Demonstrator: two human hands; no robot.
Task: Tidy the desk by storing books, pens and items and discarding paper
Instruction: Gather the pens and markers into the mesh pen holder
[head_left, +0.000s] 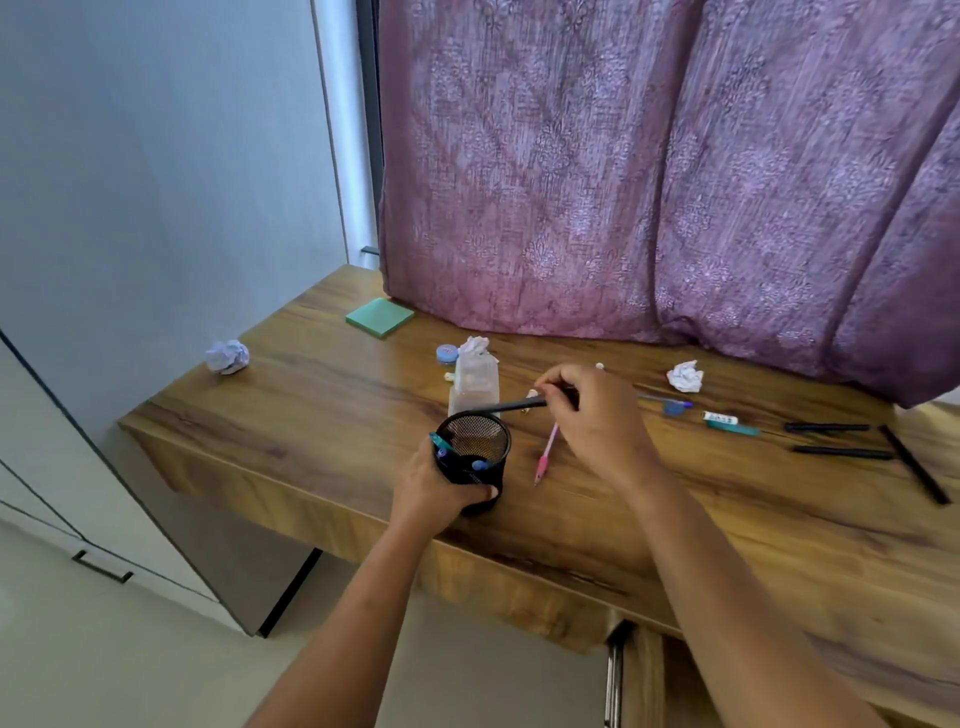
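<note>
My left hand (434, 491) grips a black mesh pen cup (474, 462) at the desk's front edge; a few pens stand inside it. My right hand (592, 410) pinches a black pen (511, 406) that lies nearly level, its far end over the cup's rim. A pink pen (545, 457) lies on the desk (332, 395) just right of the cup. Crumpled paper balls lie at the far left (227, 356) and at the back right (685, 376). More pens, black (826, 427) and blue (670, 402), are scattered to the right.
A green sticky-note pad (380, 317) lies at the back by the purple curtain (649, 171). A clear box with crumpled tissue (475, 382) and a small blue-lidded jar (447, 354) stand behind the cup. A teal marker (732, 426) lies right. A cabinet (78, 499) stands left.
</note>
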